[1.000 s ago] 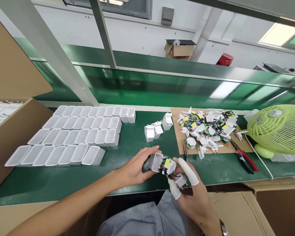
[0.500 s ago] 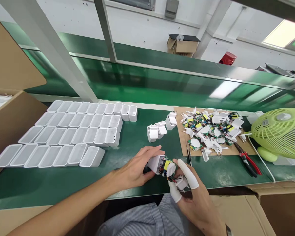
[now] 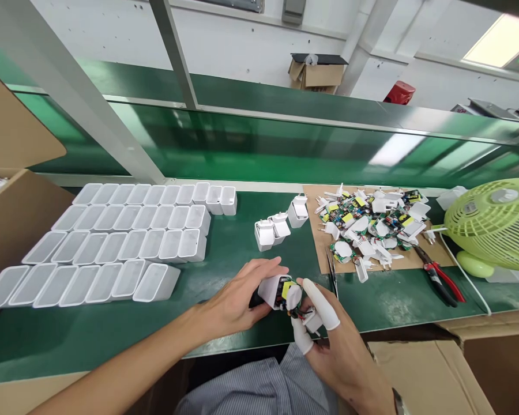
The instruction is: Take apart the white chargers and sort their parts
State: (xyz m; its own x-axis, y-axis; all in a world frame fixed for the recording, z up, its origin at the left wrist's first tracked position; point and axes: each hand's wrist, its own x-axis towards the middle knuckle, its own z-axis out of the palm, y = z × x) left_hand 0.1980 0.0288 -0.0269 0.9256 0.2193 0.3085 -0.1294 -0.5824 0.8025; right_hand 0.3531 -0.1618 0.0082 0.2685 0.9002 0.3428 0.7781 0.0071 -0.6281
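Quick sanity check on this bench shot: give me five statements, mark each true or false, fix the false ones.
1. The left hand holds a white housing. True.
2. The circuit board at that housing is fully inside it. False: its components show outside the opening.
3. The right hand wears white finger covers. True.
4. The pile of boards and plugs lies on a brown sheet. True.
5. The green fan stands left of the pliers. False: it stands to the right of them.
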